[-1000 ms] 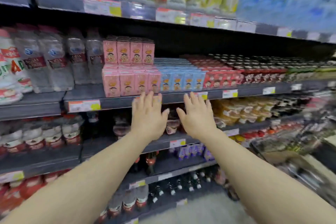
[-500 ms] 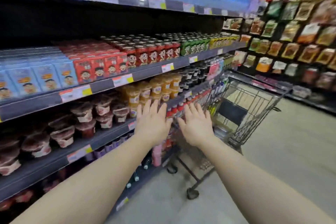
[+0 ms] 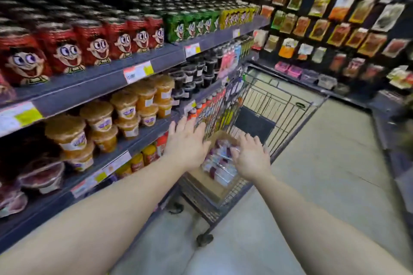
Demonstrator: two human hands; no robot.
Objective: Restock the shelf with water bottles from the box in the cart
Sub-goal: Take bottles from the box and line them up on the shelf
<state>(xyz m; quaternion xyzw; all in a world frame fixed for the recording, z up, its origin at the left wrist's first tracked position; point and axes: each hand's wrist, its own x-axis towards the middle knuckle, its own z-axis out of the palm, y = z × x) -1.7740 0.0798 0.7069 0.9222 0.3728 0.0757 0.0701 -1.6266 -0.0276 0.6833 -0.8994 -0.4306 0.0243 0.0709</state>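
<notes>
Shelving (image 3: 105,78) runs down the left side: red cans on the upper board, orange-lidded cups on the one below, all stocked goods unrelated to water. No water slot in view from here, so the target shelf position can't be told.

Cart (image 3: 281,105), wire basket, sits just beside the shelf run at its far end, wheels on the floor. Cardboard box (image 3: 210,183) sits in the cart's near end, against the near wall of the basket. Water bottles (image 3: 220,163) lie packed inside it, clear with dark-red caps, blurry, count unreadable.

Left hand (image 3: 185,145) hovers over the box's left edge, fingers straight and spread wide, holding nothing. Right hand (image 3: 251,156) is over the box's right side, fingers spread and slightly bent, empty too; contact with the bottles can't be told through the blur.

Step, my read: reaching into the box for a pick, nothing grabbed yet. Next move needs both hands down onto the bottles, fingers wrapped round the bodies, lift clear of the box rim and basket wire.
</notes>
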